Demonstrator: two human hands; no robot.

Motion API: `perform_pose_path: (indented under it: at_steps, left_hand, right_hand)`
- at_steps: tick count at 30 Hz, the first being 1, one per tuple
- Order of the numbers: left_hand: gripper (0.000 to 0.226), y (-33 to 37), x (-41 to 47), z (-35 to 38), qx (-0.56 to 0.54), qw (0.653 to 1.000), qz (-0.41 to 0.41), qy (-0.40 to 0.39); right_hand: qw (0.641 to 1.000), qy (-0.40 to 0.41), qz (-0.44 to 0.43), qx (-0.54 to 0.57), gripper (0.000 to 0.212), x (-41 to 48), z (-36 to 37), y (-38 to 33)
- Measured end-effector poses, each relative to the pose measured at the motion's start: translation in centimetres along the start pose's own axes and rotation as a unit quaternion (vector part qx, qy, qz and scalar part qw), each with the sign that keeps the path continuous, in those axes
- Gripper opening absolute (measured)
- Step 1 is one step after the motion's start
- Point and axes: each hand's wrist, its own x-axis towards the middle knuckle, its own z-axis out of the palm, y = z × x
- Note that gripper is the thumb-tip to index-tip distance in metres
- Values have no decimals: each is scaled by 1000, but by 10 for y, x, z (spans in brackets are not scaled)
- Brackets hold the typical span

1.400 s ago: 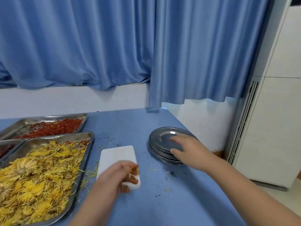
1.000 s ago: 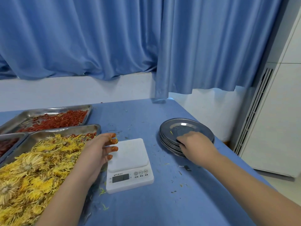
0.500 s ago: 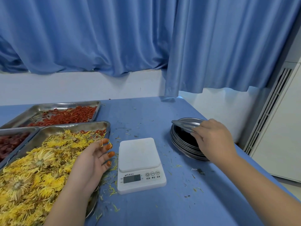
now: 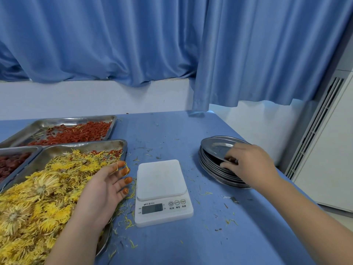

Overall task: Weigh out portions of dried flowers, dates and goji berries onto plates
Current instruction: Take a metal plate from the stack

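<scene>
A white digital scale (image 4: 162,190) sits mid-table with nothing on its platform. To its left, a steel tray holds yellow dried flowers (image 4: 36,199); my left hand (image 4: 103,190) rests open at that tray's right rim, fingers straight. Behind it a tray of red goji berries (image 4: 76,132) lies by the wall, and a tray of dark red dates (image 4: 9,165) shows at the far left edge. On the right stands a stack of steel plates (image 4: 215,173). My right hand (image 4: 248,163) pinches the tilted top plate (image 4: 217,148) by its near edge, lifted off the stack.
The blue table (image 4: 191,245) is strewn with petal bits. Its right edge drops off just beyond the plates, where a white cabinet with a vent grille (image 4: 324,150) stands. Blue curtains (image 4: 172,44) hang behind, over a white wall.
My right hand has raised and tilted the top plate off the stack. My left hand left the scale and moved onto the flower tray's rim. The view shifted right and down.
</scene>
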Motion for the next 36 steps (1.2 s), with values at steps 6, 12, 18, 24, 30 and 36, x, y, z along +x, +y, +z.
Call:
perform_pose_path:
  at_steps: [6, 12, 18, 24, 30, 36]
  left_hand:
    - [20, -1, -3, 2, 7, 1000, -6, -11]
    - [22, 0, -2, 0, 8, 1000, -8, -15]
    - [22, 0, -1, -2, 3, 1000, -12, -12]
    - [24, 0, -2, -2, 3, 1000, -13, -10]
    - [24, 1, -3, 0, 9, 1000, -14, -9]
    - [22, 3, -6, 4, 8, 1000, -18, -9]
  right_hand:
    - [977, -213, -2, -24, 38, -6, -12, -3]
    - [975, -198, -20, -101, 21, -1, -22, -9]
    - [976, -169, -11, -136, 26, 2, -19, -7]
    - [991, -115, 41, -60, 21, 4, -17, -8]
    - [979, -115, 138, 97, 14, -3, -10, -2]
    - [973, -64, 122, 187, 12, -6, -14, 4]
